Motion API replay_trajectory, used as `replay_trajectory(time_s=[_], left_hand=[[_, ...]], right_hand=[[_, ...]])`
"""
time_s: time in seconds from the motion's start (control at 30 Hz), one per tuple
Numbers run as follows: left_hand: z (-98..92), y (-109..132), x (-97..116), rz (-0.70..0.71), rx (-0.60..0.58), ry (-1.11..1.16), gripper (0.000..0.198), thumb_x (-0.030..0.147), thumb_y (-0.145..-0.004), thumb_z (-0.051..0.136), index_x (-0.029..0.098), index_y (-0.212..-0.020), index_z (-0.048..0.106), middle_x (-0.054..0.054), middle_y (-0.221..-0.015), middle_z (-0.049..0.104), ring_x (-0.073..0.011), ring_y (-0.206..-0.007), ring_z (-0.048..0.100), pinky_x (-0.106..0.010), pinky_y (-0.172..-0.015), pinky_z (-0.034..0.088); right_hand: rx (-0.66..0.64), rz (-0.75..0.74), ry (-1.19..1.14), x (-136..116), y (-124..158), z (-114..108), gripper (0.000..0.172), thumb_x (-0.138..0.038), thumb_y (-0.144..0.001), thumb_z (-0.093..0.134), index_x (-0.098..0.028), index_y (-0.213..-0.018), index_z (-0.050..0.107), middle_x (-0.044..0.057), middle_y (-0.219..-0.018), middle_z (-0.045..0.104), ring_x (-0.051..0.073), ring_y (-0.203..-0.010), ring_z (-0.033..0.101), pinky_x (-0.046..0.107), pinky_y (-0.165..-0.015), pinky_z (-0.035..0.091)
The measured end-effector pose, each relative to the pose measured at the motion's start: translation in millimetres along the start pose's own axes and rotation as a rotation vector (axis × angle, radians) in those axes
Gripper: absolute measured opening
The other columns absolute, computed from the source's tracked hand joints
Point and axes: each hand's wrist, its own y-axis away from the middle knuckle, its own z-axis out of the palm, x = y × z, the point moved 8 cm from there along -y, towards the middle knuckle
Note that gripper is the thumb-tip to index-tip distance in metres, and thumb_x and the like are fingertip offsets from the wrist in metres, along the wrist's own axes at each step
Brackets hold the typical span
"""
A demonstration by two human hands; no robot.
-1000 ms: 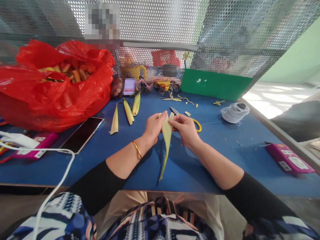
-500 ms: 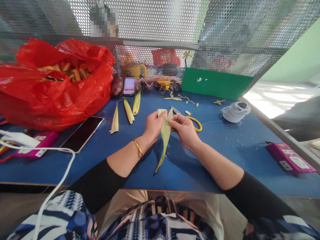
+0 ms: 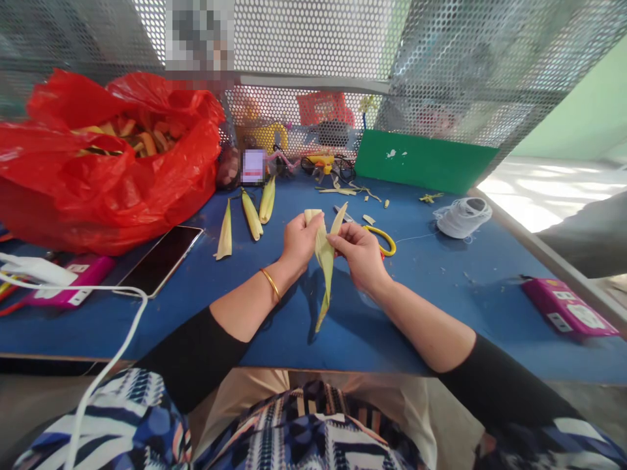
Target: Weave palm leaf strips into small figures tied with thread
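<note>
A pale green corn husk (image 3: 324, 258) hangs between my two hands above the blue table, its narrow tip pointing down toward me. My left hand (image 3: 298, 240) pinches its upper left part between thumb and fingers. On the other side, my right hand (image 3: 360, 253) grips a strip of it that sticks up and is split away from the rest. Yellow-handled scissors (image 3: 386, 240) lie just behind my right hand, partly hidden by it. Several folded husk pieces (image 3: 251, 215) rest beyond my left hand.
A large red plastic bag (image 3: 161, 189) full of pieces stands at left, near a phone (image 3: 164, 261) and a white cable (image 3: 132, 333). A spool of white thread (image 3: 463, 219) and a magenta power strip (image 3: 568, 307) sit at right. A green board (image 3: 426, 162) leans against the mesh partition.
The strip under my right hand now stands taller and farther from the husk's main part. The husk's lower tip has swung slightly to the right.
</note>
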Motion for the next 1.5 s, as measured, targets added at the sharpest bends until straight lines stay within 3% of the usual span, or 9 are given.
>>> replay_trajectory(time_s=[0.1,0.27,0.4,0.5,0.67,0.87,1.03,1.27,1.5], left_hand=[[1.1,-1,-2,-0.024,-0.009,0.045,0.024,0.027,-0.084,0.063,0.016,-0.064,0.054,0.004,-0.056,0.049,-0.0072,-0.049,0.041,-0.021,-0.048,0.033],[-6.5,-2,0,-0.047,0.064,0.074,0.03,0.032,-0.081,0.068,0.017,-0.061,0.052,0.006,-0.054,0.047,-0.0056,-0.046,0.039,-0.02,-0.047,0.032],[9.1,11,-9,-0.268,-0.085,0.143,0.038,0.047,-0.081,0.067,0.017,-0.062,0.053,0.002,-0.052,0.052,-0.0082,-0.041,0.046,-0.023,-0.046,0.038],[22.3,24,-9,-0.339,-0.192,0.148,0.034,0.043,-0.08,0.071,0.016,-0.065,0.057,0.0,-0.053,0.057,-0.0108,-0.044,0.053,-0.024,-0.048,0.042],[15.9,24,-3,-0.221,-0.075,0.047,0.031,0.023,-0.09,0.058,0.018,-0.061,0.047,0.006,-0.043,0.047,-0.0074,-0.036,0.045,-0.02,-0.043,0.034],[18.0,19,5,-0.087,-0.11,0.037,0.031,0.024,-0.088,0.062,0.019,-0.061,0.047,0.006,-0.045,0.046,-0.0077,-0.041,0.043,-0.021,-0.045,0.032],[8.8,19,17,-0.004,-0.027,-0.037,0.035,0.015,-0.085,0.062,0.017,-0.054,0.046,0.007,-0.049,0.043,-0.0056,-0.046,0.036,-0.02,-0.046,0.028],[10.7,17,11,0.019,-0.044,-0.008,0.033,0.018,-0.085,0.061,0.017,-0.055,0.047,0.006,-0.052,0.044,-0.0071,-0.05,0.036,-0.021,-0.049,0.03],[3.5,12,14,0.158,-0.019,-0.105,0.03,0.022,-0.083,0.064,0.018,-0.058,0.049,0.005,-0.055,0.046,-0.0086,-0.054,0.037,-0.022,-0.052,0.029]], right_hand=[[-0.01,-0.029,-0.009,-4,1,1,0.026,-0.035,-0.064,0.078,-0.02,-0.067,0.057,-0.005,-0.059,0.056,0.008,-0.054,0.05,0.025,-0.055,0.044],[-0.183,0.172,-0.021,12,4,13,0.033,-0.041,-0.063,0.08,-0.019,-0.069,0.057,-0.004,-0.063,0.059,0.009,-0.057,0.052,0.025,-0.057,0.046],[-0.063,0.077,0.062,9,-4,-1,0.033,-0.042,-0.064,0.079,-0.02,-0.068,0.055,-0.005,-0.059,0.055,0.009,-0.054,0.051,0.025,-0.056,0.046],[0.03,0.009,0.081,5,-9,-11,0.034,-0.042,-0.063,0.079,-0.02,-0.067,0.054,-0.005,-0.058,0.055,0.009,-0.054,0.051,0.025,-0.054,0.045],[-0.063,0.029,0.018,7,-10,-2,0.032,-0.042,-0.067,0.077,-0.02,-0.07,0.054,-0.006,-0.056,0.056,0.008,-0.051,0.051,0.025,-0.054,0.046],[-0.021,-0.053,0.043,-2,-7,-5,0.031,-0.041,-0.068,0.078,-0.02,-0.069,0.054,-0.006,-0.055,0.054,0.008,-0.049,0.05,0.024,-0.051,0.045],[-0.042,0.057,-0.028,10,-7,-4,0.037,-0.046,-0.065,0.079,-0.021,-0.071,0.053,-0.005,-0.062,0.057,0.009,-0.056,0.055,0.026,-0.059,0.051],[-0.033,0.094,-0.026,12,-7,-4,0.043,-0.049,-0.064,0.08,-0.022,-0.067,0.046,-0.007,-0.054,0.053,0.008,-0.048,0.051,0.024,-0.051,0.047],[-0.048,0.133,-0.053,12,-3,2,0.043,-0.047,-0.058,0.083,-0.022,-0.07,0.051,-0.007,-0.055,0.057,0.008,-0.048,0.053,0.024,-0.051,0.048]])
